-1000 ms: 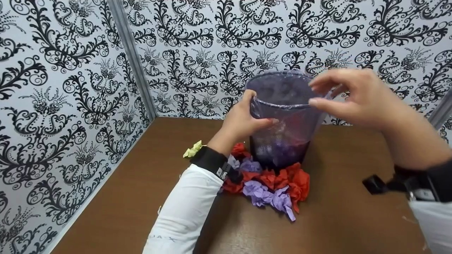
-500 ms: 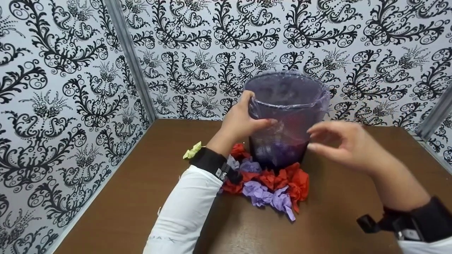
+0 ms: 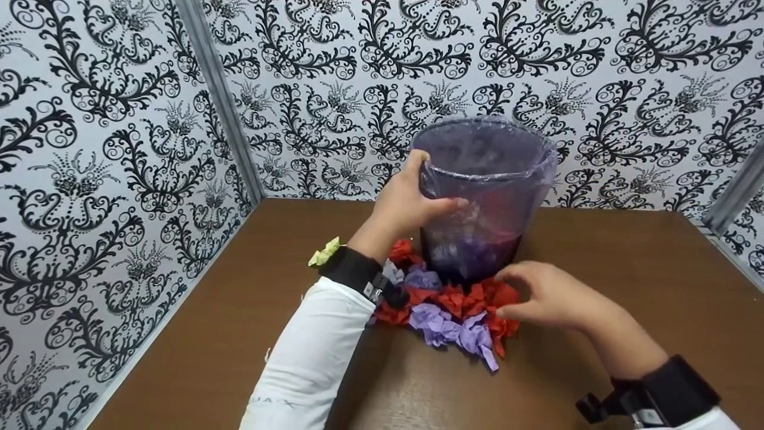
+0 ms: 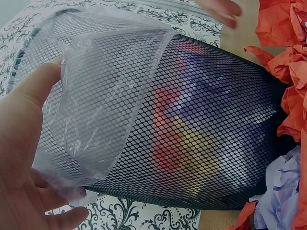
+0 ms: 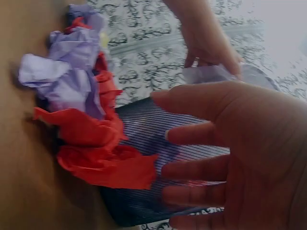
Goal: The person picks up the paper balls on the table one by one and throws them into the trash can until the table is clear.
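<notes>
- Head view: a black-and-white patterned wall [image 3: 382, 54] is rising behind everything.
- The brown table [image 3: 621, 257] is carrying the bin and the crumpled paper.
- The mesh bin [image 3: 465, 257] is standing toward the back of the table, coloured pieces showing through its side.
- The clear plastic liner [image 3: 495, 206] is lining the bin and folding over its rim.
- The right hand [image 3: 552, 298] is reaching beside the bin's foot, its grip standing apart at the red paper; I cannot tell whether it is touching.
- The left hand [image 3: 406, 200] is clamping its grip on the bin's upper left side, over the liner.
- The red paper [image 3: 462, 301] is lying in front of the bin.
- The purple paper [image 3: 436, 325] is lying mostly before the red.
- The yellow paper [image 3: 324, 252] is lying beside the left wrist.
</notes>
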A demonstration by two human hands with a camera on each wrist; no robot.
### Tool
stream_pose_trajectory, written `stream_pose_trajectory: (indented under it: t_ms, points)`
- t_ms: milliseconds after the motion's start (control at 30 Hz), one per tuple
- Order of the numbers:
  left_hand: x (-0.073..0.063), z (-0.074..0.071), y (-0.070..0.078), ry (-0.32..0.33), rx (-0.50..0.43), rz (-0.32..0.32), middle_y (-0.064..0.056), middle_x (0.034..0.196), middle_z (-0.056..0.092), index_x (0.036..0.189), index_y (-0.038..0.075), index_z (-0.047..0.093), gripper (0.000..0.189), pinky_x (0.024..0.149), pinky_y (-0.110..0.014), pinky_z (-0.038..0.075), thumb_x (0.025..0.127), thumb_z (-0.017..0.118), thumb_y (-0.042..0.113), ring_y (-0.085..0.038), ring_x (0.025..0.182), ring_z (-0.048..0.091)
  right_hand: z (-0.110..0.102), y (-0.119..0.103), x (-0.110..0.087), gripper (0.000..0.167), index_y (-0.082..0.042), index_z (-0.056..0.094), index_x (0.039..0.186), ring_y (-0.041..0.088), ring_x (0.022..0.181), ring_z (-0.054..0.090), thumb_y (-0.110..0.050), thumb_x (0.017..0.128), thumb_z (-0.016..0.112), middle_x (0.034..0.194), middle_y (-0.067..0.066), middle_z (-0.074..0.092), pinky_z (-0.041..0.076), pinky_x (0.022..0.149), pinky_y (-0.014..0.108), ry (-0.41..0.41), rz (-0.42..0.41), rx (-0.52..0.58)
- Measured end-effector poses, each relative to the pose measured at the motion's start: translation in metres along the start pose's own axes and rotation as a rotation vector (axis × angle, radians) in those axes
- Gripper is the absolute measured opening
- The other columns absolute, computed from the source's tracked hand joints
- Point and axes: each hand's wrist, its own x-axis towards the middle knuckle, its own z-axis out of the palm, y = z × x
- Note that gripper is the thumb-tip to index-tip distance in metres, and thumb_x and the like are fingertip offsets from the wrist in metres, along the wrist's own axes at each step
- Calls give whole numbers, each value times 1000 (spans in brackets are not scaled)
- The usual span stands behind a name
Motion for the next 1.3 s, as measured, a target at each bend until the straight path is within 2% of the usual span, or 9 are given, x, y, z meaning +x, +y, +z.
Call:
stream_pose_trajectory:
  t_ms: [233,433,733,967,1300]
  points:
    - [0,0,0,12,25,-4,7,100,66,126,37,41,88,84,-37,59,60,91,66,-15,93,67,16,-3,1,47,-14,74,107,21,95,67,-41,71,88,102,2,73,56,84,41,-23,24,-34]
    - [0,0,0,5,9,-2,7,101,66,127,37,42,89,85,-37,59,60,92,64,-15,93,67,26,-1,1,35,-15,75,96,15,84,61,-36,71,88,88,-3,69,54,75,37,-49,4,-72]
    - [-1,0,-1,6,1,-15,7,101,67,127,37,42,89,86,-38,60,59,93,63,-15,93,67,33,4,1,22,-13,78,94,9,74,56,-22,74,82,83,-8,70,49,66,28,-79,-19,-59]
    - [-1,0,-1,6,7,-20,7,104,66,129,37,43,91,87,-39,60,58,93,64,-15,95,67,35,7,0,27,-11,78,98,11,74,53,-15,71,79,84,-6,67,44,64,25,-131,46,-50]
    - [0,1,-1,16,30,-14,7,102,66,126,36,42,89,87,-38,58,58,91,67,-15,95,66,35,6,-2,24,-20,66,87,10,67,49,-4,71,71,75,-8,58,40,57,25,-160,64,-93]
